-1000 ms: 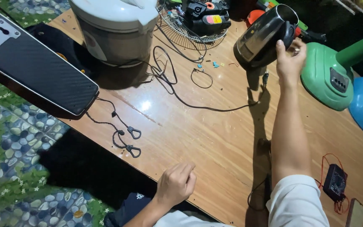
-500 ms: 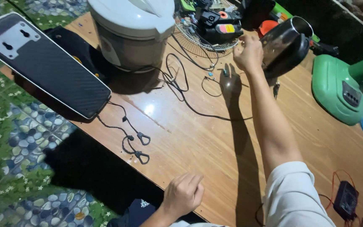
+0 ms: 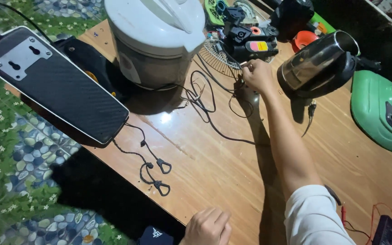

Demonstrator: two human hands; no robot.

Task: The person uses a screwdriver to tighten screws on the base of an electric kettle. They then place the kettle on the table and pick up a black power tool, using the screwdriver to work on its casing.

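Wooden workbench (image 3: 232, 181) viewed from above, crowded along its far edge. Right hand (image 3: 258, 76) stretched out toward twelve o'clock, fingers pinched shut on something small and pale, too tiny to identify, just beside a black fan motor (image 3: 249, 40) with orange and yellow patches. Wire fan guard (image 3: 215, 55) lying flat under the motor. At three o'clock from that hand, a steel electric kettle (image 3: 316, 63), shiny, dark-handled, tilted on its side. At nine o'clock, a white rice cooker (image 3: 156, 38), loose black cord (image 3: 207, 106) trailing from it. Left hand (image 3: 207, 227) at six o'clock, curled loosely on the table edge, holding nothing. Green fan base (image 3: 379, 113) far right.
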